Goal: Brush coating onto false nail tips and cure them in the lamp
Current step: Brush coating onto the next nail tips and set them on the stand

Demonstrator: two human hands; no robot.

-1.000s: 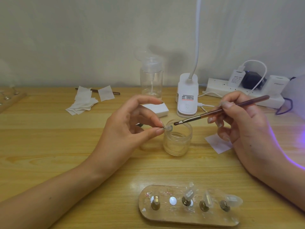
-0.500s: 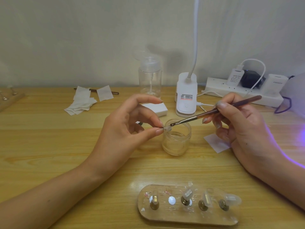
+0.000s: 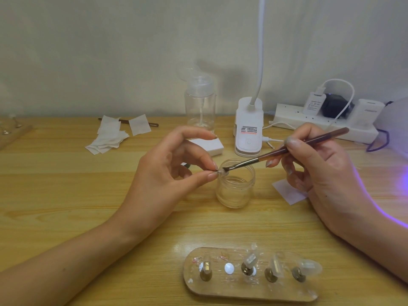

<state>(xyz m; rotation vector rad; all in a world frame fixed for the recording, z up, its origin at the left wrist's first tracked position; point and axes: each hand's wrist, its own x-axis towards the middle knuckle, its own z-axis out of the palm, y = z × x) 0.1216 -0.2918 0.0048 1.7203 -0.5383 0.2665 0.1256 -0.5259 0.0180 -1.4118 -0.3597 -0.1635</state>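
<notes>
Wooden desk point(image 3: 66, 206), pale wall behind. Head view. Left hand point(image 3: 167, 173): thumb and forefinger pinching tip point(image 3: 221, 172) at jar point(image 3: 235, 191) rim, other fingers arched loose. Right hand point(image 3: 315, 168): curled round brush point(image 3: 287, 149), pen-style, bristles touching tip. Likely risks: tip slipping from so slight a pinch under brush pressure and dropping into jar; coating smearing onto skin; holder point(image 3: 220, 292), close below, getting knocked. Cure lamp point(image 3: 393, 118) far right, glowing purple.
</notes>
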